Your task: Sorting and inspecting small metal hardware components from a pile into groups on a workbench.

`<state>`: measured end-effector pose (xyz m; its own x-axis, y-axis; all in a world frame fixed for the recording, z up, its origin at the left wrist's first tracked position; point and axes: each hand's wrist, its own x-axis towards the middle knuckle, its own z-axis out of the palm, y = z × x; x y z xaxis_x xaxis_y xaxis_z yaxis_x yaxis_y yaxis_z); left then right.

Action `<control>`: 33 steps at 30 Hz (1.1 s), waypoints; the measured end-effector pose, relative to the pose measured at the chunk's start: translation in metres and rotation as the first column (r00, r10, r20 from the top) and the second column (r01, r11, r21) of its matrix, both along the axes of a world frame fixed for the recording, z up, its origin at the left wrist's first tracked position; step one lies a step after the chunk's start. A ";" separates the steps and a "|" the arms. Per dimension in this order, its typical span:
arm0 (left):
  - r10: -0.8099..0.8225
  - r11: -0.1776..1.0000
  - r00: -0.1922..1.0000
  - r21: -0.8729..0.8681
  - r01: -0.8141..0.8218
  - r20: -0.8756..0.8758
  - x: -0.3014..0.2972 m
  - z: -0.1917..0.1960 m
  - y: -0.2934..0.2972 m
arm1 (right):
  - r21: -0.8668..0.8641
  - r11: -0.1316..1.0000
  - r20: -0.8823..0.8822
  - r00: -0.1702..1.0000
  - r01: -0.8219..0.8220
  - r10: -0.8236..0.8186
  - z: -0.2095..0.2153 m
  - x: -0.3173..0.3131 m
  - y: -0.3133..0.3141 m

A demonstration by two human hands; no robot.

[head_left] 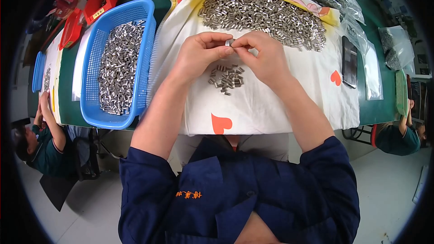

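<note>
While both hands, left hand [199, 53] and right hand [264, 56], pinch one small metal sleeve [229, 42] between fingertips, inspection seems underway; next probably comes sorting it toward the blue basket [145, 31].

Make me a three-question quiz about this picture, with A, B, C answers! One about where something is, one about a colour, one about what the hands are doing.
1. Where is the basket of metal bits?
A. on the person's left
B. on the person's right
C. on the floor

2. What colour is the basket?
A. red
B. blue
C. yellow

3. What are the left hand and right hand doing?
A. resting flat and apart
B. pinching one small metal piece together
C. lifting the basket

Answers:
1. A, it sits left of the white cloth.
2. B, its mesh walls are blue.
3. B, the fingertips of both meet on the piece above the small pile.
</note>
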<state>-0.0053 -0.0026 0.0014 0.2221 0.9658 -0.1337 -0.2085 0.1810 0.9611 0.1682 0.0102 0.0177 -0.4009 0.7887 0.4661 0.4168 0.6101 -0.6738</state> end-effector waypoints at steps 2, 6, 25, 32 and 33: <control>-0.018 1.000 0.999 -0.014 0.019 0.032 0.000 0.002 0.000 | -0.118 0.993 -0.044 0.999 -0.012 0.007 0.004 0.004 0.001; -0.050 0.998 0.999 -0.029 0.050 0.006 0.003 0.005 0.000 | -0.411 0.908 -0.046 0.996 -0.084 0.071 0.012 0.011 0.006; -0.401 0.915 0.902 -0.028 0.402 -0.159 0.004 0.010 -0.010 | 0.017 0.972 0.424 0.879 0.233 -0.218 0.003 0.031 0.027; -0.056 0.997 0.992 -0.042 0.061 0.114 0.001 0.001 0.001 | -0.483 0.872 -0.072 0.996 -0.083 0.055 0.025 0.019 0.007; -0.049 0.997 0.990 -0.046 0.056 0.129 0.001 -0.001 0.001 | -0.462 0.882 -0.076 0.995 -0.094 0.067 0.025 0.016 0.004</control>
